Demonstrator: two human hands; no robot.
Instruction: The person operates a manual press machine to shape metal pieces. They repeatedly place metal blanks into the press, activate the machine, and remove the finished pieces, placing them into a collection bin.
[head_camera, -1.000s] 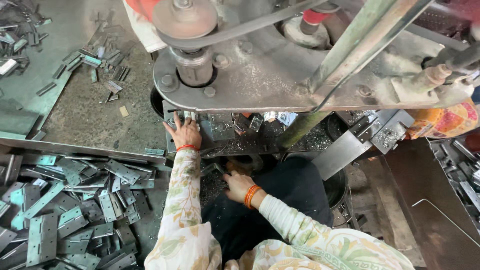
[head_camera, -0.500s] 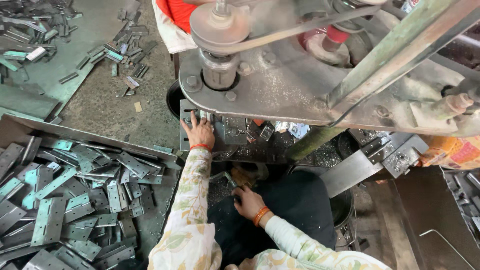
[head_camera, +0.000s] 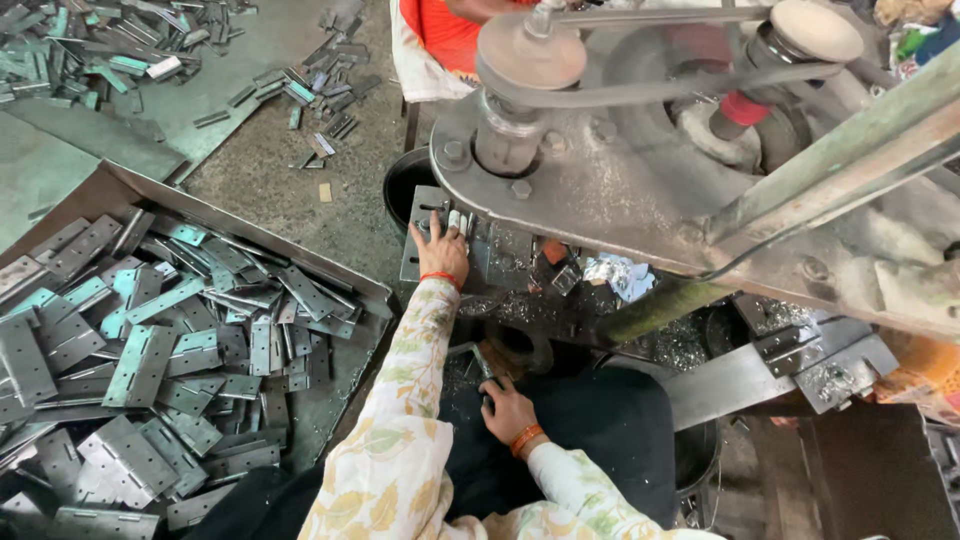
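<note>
A: Start at the far left. What's there?

B: A shallow metal tray (head_camera: 330, 280) heaped with flat grey and teal hinges (head_camera: 150, 350). More of the same pieces lie scattered on the floor at the upper left (head_camera: 110, 50).

A: And the person's hands?

B: The left hand (head_camera: 440, 250) comes next, at the end of a floral sleeve (head_camera: 400, 400) with a red bangle at the wrist. It reaches up onto the machine's work plate (head_camera: 420, 230). The fingers are spread and lie flat over a small bright metal piece (head_camera: 455, 220) on the plate, pressing on it rather than wrapping round it.

A: The right?

B: The right hand (head_camera: 508, 408) is lower and a little to the right, near the lap, with orange bangles at the wrist. Its fingers are curled around the end of a thin dark metal tool (head_camera: 482, 365) that points up toward the machine.

A: What's over them?

B: A heavy grey machine body (head_camera: 600, 190) with a round pulley (head_camera: 530, 55) on top and a belt (head_camera: 680, 90) running right to a second wheel (head_camera: 815, 30). Below it lie metal shavings (head_camera: 680, 345) and a crumpled scrap of paper (head_camera: 615, 272). At the top edge, someone in red cloth (head_camera: 450, 30) is on the far side
</note>
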